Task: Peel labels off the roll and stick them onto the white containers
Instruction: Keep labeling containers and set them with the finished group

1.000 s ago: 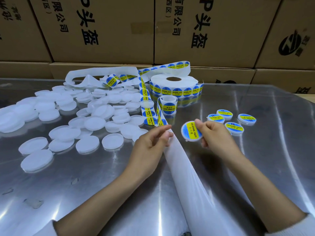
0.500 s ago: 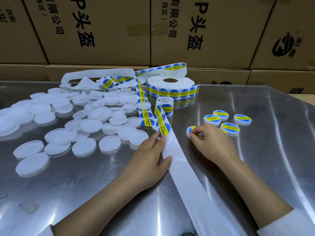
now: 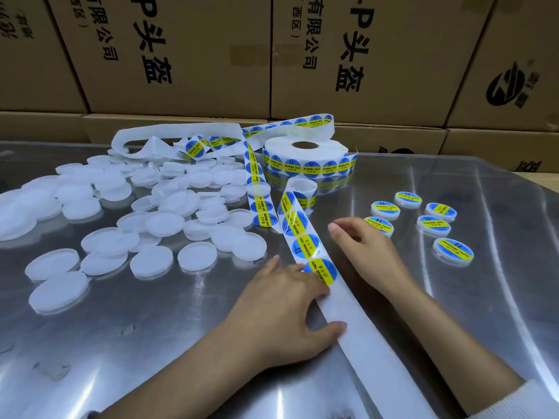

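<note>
on a shiny metal table (image 3: pixel 453 297), six labelled containers (image 3: pixel 435 225) sit right, many blank containers (image 3: pixel 151 219) left; left hand (image 3: pixel 281 309) presses the label strip (image 3: pixel 305 246) with flat fingers, right hand (image 3: pixel 366 252) relaxed, holding nothing

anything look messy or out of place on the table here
Mostly the label strip: it has unwound from the roll and loops, twisted, over the heap of unlabelled white containers, with empty backing tangled behind them. The labelled containers sit apart in a loose group. Nothing looks spilled or damaged.
</note>
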